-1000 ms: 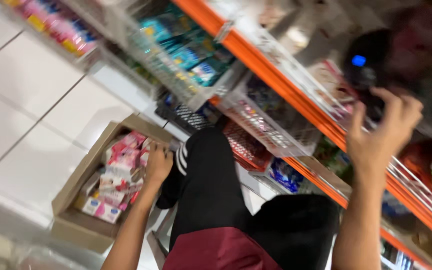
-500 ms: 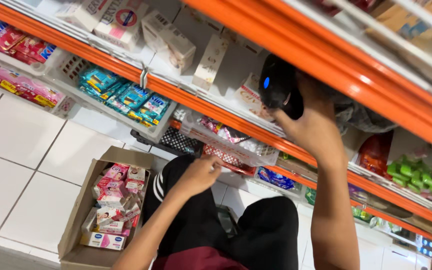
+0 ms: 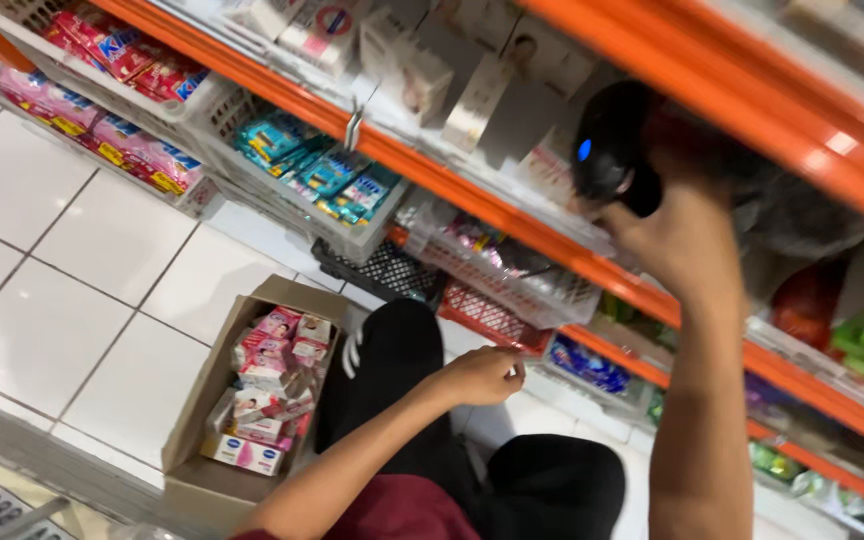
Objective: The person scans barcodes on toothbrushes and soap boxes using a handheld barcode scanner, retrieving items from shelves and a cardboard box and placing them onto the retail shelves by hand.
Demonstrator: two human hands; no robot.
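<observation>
Right hand [image 3: 687,235] around black blue-lit scanner [image 3: 612,150]

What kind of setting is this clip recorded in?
Most likely a shop aisle: orange shelving with wire baskets of packaged goods, a cardboard box of small pink packs on the tiled floor, and a black handheld scanner in the right hand.

black handheld scanner [image 3: 612,150] raised at shelf height.

The scanner [image 3: 612,150] in the right hand [image 3: 682,245] was glossy black plastic. Below it, the shelf edge [image 3: 472,195] looked like smooth orange-painted metal, with plastic mesh baskets [image 3: 512,285] beneath. Left of the scanner, far below, the box [image 3: 207,410] was matt brown cardboard on glossy white floor tiles [image 3: 62,260].
</observation>
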